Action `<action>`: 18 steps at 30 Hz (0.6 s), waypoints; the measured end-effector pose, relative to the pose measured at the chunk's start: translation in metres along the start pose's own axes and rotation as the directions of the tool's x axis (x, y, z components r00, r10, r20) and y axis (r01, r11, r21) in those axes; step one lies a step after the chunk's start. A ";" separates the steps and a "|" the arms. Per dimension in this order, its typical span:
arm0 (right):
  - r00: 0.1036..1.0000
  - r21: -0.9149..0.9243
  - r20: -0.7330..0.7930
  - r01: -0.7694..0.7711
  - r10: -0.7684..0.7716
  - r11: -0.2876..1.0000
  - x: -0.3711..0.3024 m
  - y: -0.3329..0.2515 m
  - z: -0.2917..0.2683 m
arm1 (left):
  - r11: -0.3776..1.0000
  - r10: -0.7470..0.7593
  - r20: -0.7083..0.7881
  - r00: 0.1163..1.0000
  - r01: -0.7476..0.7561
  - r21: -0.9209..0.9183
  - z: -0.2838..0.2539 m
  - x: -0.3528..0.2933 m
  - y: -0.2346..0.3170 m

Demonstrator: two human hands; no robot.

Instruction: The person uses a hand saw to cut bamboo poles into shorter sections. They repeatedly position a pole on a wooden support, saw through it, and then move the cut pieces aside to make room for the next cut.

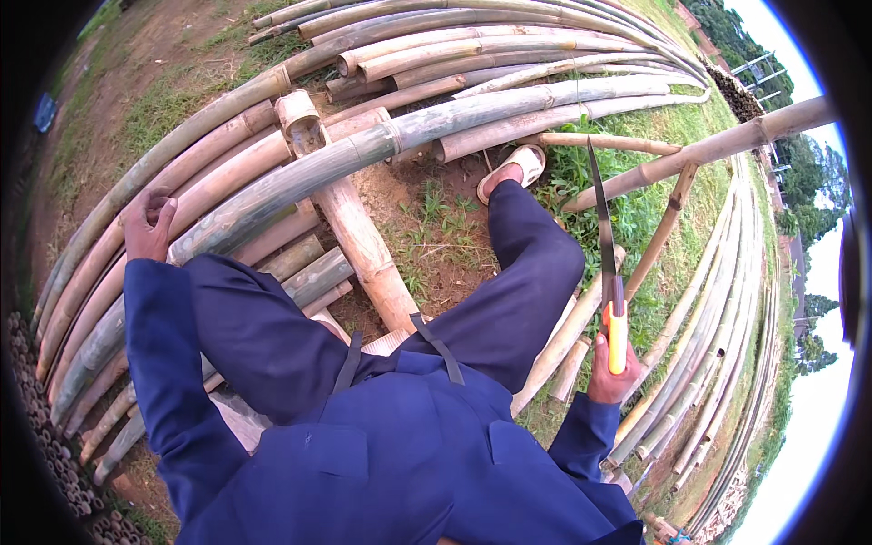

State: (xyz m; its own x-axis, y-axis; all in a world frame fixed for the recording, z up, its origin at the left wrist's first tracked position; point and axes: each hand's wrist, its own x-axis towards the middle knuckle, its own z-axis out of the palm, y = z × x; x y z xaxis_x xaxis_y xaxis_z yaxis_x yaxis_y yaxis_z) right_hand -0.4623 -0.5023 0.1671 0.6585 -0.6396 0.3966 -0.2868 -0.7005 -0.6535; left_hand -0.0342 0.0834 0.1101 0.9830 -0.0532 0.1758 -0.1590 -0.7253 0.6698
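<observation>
Bamboo splitting or trimming in hand, by the look of it: left hand (pixel 148 221) closed on green bamboo pole (pixel 300 177) across the lap; right hand (pixel 610 371) gripping yellow-handled knife (pixel 607 263), blade raised. Next, likely: aimed downstroke, clear of left fingers.

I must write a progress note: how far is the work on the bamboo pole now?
Done: the long green pole lies raised across a short post, ready for work. In hand: the left hand steadies it, and the right hand holds a saw upright, away from the pole. Left: no cut is visible in the pole yet.
</observation>
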 end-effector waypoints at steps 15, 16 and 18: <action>0.933 0.085 0.023 -0.359 0.358 0.929 -0.018 0.209 0.118 | 0.794 -0.608 -0.073 0.790 0.607 -0.034 0.053 -0.166 -0.125; 0.926 0.065 0.040 -0.378 0.376 0.924 -0.010 0.211 0.128 | 0.756 -0.655 -0.123 0.746 0.642 -0.128 0.057 -0.164 -0.137; 0.907 0.037 0.082 -0.416 0.412 0.909 0.006 0.219 0.151 | 0.655 -0.753 -0.202 0.626 0.689 -0.309 0.063 -0.157 -0.173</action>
State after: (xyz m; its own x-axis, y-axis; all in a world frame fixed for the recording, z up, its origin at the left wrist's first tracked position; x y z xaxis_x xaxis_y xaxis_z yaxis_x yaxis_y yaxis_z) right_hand -0.4162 -0.6117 -0.0710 0.5366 -0.8430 0.0372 -0.5089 -0.3585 -0.7826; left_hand -0.1553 0.1738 -0.0792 0.7166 0.6515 -0.2490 0.5449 -0.3002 0.7829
